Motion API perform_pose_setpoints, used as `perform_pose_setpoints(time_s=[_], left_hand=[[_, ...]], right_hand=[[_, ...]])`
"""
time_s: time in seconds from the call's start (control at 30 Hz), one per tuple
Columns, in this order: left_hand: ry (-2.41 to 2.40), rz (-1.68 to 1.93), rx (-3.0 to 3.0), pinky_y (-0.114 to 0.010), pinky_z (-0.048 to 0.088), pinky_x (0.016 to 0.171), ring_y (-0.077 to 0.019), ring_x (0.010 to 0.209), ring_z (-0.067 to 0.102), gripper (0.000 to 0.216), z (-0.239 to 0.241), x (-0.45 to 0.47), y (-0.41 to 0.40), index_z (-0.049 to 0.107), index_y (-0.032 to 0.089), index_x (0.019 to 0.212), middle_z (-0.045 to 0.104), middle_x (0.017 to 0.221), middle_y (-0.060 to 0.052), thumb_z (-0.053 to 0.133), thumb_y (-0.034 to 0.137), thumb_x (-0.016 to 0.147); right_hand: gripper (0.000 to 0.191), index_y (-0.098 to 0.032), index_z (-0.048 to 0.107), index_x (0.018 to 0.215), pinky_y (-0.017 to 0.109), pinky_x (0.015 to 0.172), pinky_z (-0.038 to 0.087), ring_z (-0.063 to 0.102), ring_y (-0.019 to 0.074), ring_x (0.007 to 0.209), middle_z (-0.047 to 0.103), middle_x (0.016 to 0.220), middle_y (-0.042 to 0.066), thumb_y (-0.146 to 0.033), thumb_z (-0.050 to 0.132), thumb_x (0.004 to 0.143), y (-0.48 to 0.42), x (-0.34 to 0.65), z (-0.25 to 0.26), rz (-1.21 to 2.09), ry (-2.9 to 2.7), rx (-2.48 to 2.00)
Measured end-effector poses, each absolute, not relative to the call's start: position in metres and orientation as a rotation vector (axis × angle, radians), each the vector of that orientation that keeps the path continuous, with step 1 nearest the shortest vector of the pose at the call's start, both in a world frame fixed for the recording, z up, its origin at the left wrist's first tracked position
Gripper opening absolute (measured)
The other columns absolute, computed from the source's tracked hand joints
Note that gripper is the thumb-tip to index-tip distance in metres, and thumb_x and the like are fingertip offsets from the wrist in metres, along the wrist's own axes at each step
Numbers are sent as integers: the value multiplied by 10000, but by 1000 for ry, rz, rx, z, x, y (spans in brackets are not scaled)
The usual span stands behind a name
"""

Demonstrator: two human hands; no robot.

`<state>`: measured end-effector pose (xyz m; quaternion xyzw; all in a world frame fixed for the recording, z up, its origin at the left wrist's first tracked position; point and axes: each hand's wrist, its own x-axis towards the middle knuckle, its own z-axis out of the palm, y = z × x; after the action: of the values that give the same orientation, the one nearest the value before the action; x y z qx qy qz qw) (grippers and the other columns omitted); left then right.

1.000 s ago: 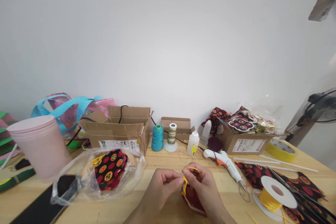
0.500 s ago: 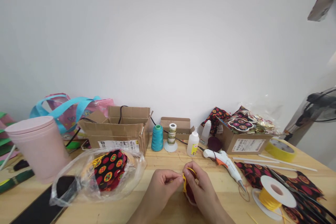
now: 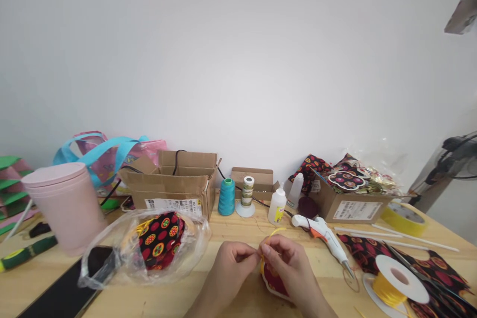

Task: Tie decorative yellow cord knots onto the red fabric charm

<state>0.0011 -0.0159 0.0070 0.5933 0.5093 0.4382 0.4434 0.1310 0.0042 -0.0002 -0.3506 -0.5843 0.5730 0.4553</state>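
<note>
Pinching yellow cord (image 3: 278, 231) in left hand (image 3: 235, 264) and right hand (image 3: 288, 261) at edge of dark-red piece (image 3: 272, 279); could slip if tugged unevenly.

Thin yellow cord (image 3: 278, 231): earlier loop now a strand jutting beyond the right hand (image 3: 289, 261) | dark-red, pale-edged flat piece (image 3: 274, 281): shows wider than half a second ago | view: swung slightly left

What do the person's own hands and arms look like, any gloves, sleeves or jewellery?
The left hand and right hand are both bare, without gloves. No ring shows on the visible fingers. The forearms, cut off by the picture's lower edge, show no sleeve, watch or bracelet. Nail details are too small to tell.
</note>
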Motion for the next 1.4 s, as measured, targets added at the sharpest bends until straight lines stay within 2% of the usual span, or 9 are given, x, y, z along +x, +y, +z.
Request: perform_pose_setpoints(time_s=[0.1, 0.2, 0.37, 0.53, 0.77, 0.9, 1.0, 1.2, 1.4], left_hand=[[1226, 1067, 1348, -202, 189, 376, -65, 368, 298, 313, 6, 1, -16, 510, 133, 437, 326, 366, 69, 473, 334, 673], [1167, 1052, 1216, -200, 229, 368, -75, 353, 359, 313, 7, 0, -15, 485, 139, 419, 405, 373, 45, 469, 340, 658], [1058, 1026, 1051, -203, 251, 394, -73, 363, 377, 390, 11, -2, -15, 515, 122, 439, 441, 390, 29, 458, 432, 668], [1020, 1003, 968, -190, 246, 410, -59, 384, 391, 351, 12, -6, -17, 544, 105, 466, 471, 419, 25, 567, 425, 610], [952, 934, 949, -180, 174, 357, -31, 326, 336, 342, -2, -12, -12, 530, 112, 461, 454, 392, 37, 563, 403, 638], [932, 960, 959, -172, 190, 351, -28, 332, 334, 326, -3, -12, -11, 534, 115, 481, 451, 408, 41, 556, 391, 652], [926, 954, 979, -166, 198, 355, -26, 341, 331, 318, 2, -11, -13, 541, 111, 491, 442, 410, 44, 552, 380, 659], [967, 938, 1019, -170, 179, 356, -29, 342, 325, 312, 7, -11, -16, 533, 114, 478, 436, 395, 49, 555, 376, 645], [1077, 1030, 995, -188, 131, 344, -29, 309, 268, 310, 3, -8, -12, 474, 134, 410, 383, 341, 69, 539, 343, 630]], right_hand=[[204, -138, 538, 664, 152, 368, 250, 330, 32, 388, 457, 514, -45, -339, 551, 697, 2, 131, 1, 1351, -1488, -886], [185, -146, 531, 682, 164, 382, 289, 374, 49, 410, 499, 556, -25, -326, 517, 721, 1, 132, 4, 1256, -1568, -935], [114, -159, 585, 697, 196, 543, 393, 506, 107, 603, 556, 666, 19, -170, 479, 736, -1, 135, 12, 851, -1942, -826], [198, -201, 628, 736, 178, 566, 398, 530, 100, 667, 577, 781, 25, -82, 473, 707, 1, 139, 11, 688, -2103, -697], [210, -198, 637, 712, 177, 498, 404, 531, 99, 597, 594, 748, 26, -58, 489, 663, 3, 139, 10, 747, -2069, -717], [173, -175, 621, 650, 178, 492, 410, 537, 104, 596, 594, 717, 29, -51, 501, 649, 3, 138, 12, 795, -2008, -702], [132, -172, 628, 633, 180, 475, 413, 546, 119, 618, 592, 714, 39, -88, 531, 662, 5, 138, 11, 881, -1956, -744], [100, -181, 656, 637, 215, 562, 439, 551, 133, 651, 593, 702, 46, -139, 572, 670, 7, 138, 11, 944, -1902, -734], [79, -158, 610, 626, 182, 476, 405, 518, 116, 642, 533, 773, 44, -207, 573, 676, 1, 136, 14, 1100, -1813, -773]])
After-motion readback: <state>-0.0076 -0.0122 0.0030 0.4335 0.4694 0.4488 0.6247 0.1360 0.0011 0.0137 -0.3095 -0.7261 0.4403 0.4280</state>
